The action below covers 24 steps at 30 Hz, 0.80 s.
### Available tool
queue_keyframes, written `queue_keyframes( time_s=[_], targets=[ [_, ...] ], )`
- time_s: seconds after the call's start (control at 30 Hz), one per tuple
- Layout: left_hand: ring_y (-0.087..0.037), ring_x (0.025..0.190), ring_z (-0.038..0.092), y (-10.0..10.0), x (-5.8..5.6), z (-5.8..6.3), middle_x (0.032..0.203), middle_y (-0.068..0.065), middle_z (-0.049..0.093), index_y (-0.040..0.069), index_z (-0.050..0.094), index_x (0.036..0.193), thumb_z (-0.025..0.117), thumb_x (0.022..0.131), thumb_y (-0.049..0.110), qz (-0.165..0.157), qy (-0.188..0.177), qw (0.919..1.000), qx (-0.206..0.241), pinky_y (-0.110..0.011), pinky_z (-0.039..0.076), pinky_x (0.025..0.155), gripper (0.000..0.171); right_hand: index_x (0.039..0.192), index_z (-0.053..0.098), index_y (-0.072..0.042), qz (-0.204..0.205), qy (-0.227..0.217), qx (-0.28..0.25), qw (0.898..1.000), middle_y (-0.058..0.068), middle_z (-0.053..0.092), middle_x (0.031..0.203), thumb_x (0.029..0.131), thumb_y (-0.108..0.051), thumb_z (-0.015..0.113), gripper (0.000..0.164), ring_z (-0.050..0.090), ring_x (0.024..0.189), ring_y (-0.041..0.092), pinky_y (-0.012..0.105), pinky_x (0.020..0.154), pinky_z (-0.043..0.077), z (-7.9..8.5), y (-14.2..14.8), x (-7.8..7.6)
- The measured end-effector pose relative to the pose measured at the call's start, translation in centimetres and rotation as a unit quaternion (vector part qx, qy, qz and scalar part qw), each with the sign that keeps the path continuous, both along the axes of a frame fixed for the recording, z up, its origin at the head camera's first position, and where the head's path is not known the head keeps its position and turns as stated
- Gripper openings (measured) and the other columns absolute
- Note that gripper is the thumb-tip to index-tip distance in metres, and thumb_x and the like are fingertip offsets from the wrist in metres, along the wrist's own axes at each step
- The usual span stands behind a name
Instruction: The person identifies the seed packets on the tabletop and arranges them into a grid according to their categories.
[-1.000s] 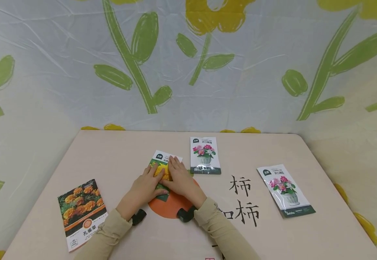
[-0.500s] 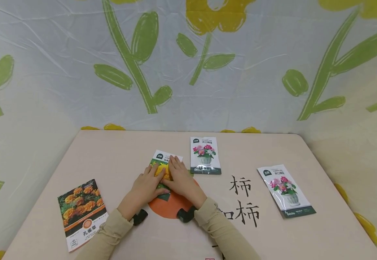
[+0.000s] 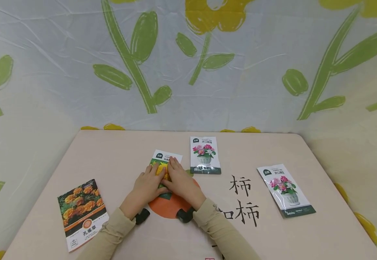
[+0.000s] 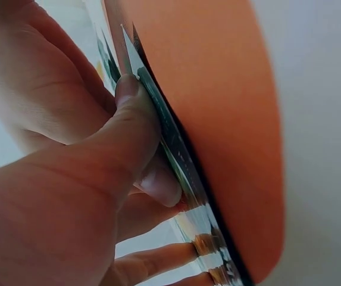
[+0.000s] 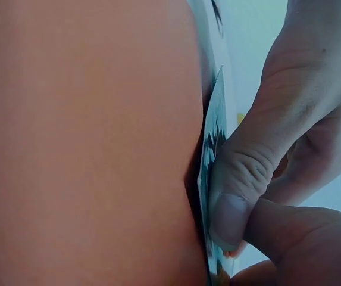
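A seed packet (image 3: 159,158) with a yellow flower picture lies on the table, over an orange round print (image 3: 167,207). My left hand (image 3: 144,186) rests on its left and middle part, fingers stretched toward the top. On the right part lies my right hand (image 3: 184,183), its fingers also extended, and the two thumbs meet near the packet's lower end. Much of the packet is covered by the hands. In the left wrist view, the thumb (image 4: 139,116) presses the packet's dark green lower edge (image 4: 173,140). The right wrist view shows a thumb (image 5: 235,202) against the packet edge (image 5: 213,140).
Behind the hands is a seed packet with pink flowers (image 3: 205,155), and a matching packet (image 3: 286,190) lies tilted at the right. An orange marigold packet (image 3: 82,213) lies at the left. Black characters (image 3: 241,186) are printed on the pink table cover.
My left hand has shifted slightly to the right, and its thumb now sits closer to the right thumb. The packets and right hand stay almost where they were.
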<state>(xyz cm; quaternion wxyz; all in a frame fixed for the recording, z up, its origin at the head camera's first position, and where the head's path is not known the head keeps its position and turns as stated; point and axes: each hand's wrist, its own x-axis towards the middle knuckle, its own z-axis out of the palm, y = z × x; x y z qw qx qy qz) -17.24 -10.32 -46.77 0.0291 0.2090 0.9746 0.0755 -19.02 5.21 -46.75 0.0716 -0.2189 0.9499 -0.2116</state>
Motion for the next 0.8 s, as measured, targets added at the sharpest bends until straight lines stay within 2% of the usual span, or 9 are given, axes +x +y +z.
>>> queue_keyframes(
  time_s=[0.2, 0.5, 0.8],
  targets=[
    [-0.042, 0.126, 0.044, 0.0, 0.0, -0.1, 0.146, -0.024, 0.043, 0.007, 0.055, 0.142, 0.073, 0.084, 0.051, 0.003, 0.007, 1.0000, 0.005, -0.052, 0.051, 0.087, 0.075, 0.149, 0.036, 0.007, 0.003, -0.015, -0.006, 1.000, 0.021, 0.023, 0.160, 0.097, -0.035, 0.066, 0.073, 0.019, 0.149, 0.032, 0.045, 0.114, 0.032, 0.4, 0.1, 0.1],
    [-0.042, 0.121, 0.047, 0.5, -0.3, -0.1, 0.143, -0.025, 0.046, 0.005, 0.057, 0.140, 0.074, 0.085, 0.049, 0.001, 0.024, 0.9997, 0.011, -0.050, 0.052, 0.083, 0.072, 0.148, 0.037, 0.008, 0.005, -0.030, -0.026, 0.999, 0.023, 0.024, 0.159, 0.096, -0.030, 0.068, 0.072, 0.019, 0.149, 0.034, 0.046, 0.116, 0.027, 0.9, 0.4, 0.0],
    [-0.040, 0.121, 0.046, 1.0, -0.6, 0.0, 0.144, -0.025, 0.045, 0.007, 0.056, 0.142, 0.071, 0.086, 0.052, 0.012, 0.013, 0.9998, 0.002, -0.049, 0.051, 0.083, 0.073, 0.146, 0.043, 0.007, 0.006, -0.028, -0.049, 0.998, 0.022, 0.027, 0.159, 0.094, -0.027, 0.071, 0.068, 0.021, 0.149, 0.034, 0.045, 0.117, 0.025, 0.6, 0.9, -0.6]
  ],
)
